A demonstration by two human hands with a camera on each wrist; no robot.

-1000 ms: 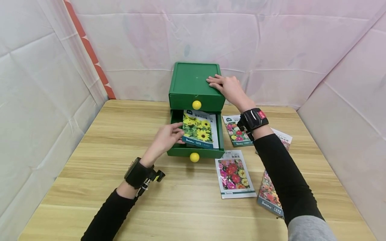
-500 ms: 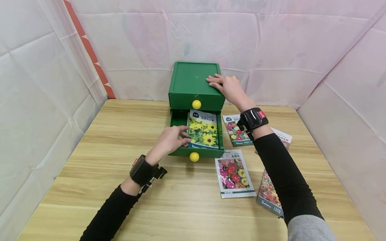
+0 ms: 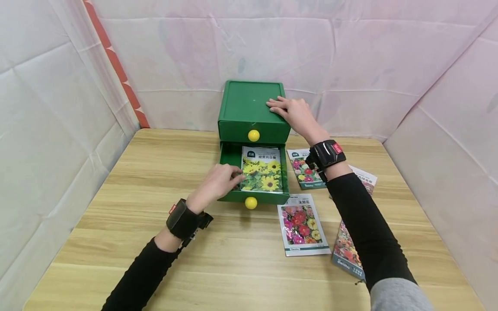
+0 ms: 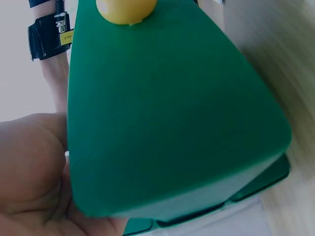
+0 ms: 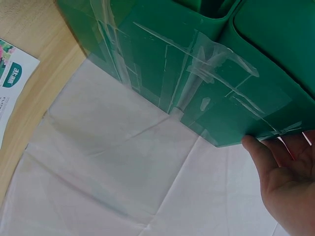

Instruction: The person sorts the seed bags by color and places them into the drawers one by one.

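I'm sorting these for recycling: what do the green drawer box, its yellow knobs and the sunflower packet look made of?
Green drawer box: apparently moulded plastic, smooth, matte, rounded edges. Yellow knobs: glossy balls with a highlight, probably plastic; painted wood is possible. Sunflower packet: thin printed paper or foil laminate, lying flat in the open drawer.

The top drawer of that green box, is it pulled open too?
No, the top drawer sits flush and closed; only the bottom drawer is pulled out, with a sunflower packet inside.

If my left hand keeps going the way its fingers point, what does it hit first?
Most likely the sunflower seed packet lying in the open lower drawer. The left hand points right across the drawer, fingertips at the packet's left edge; actual contact is unclear.
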